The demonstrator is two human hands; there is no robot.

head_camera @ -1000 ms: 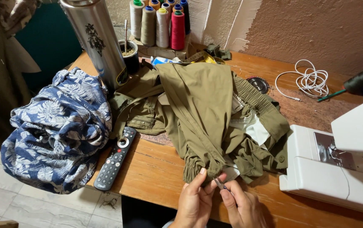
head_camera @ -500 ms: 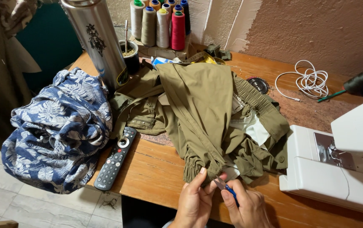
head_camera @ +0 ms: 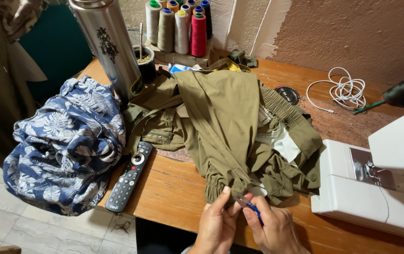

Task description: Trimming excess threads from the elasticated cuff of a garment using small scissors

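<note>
The left hand pinches the gathered cuff of the green pants between thumb and fingers. The right hand is closed around a small blue tool, with its tip right at the cuff. The pants lie on the wooden table, just above both hands and touching them.

Half a second ago the hands sat a little lower; now they have moved up a bit, and more of the blue tool shows.

A black remote lies to the left, next to a blue flowery cloth. A white sewing machine stands on the right.
</note>
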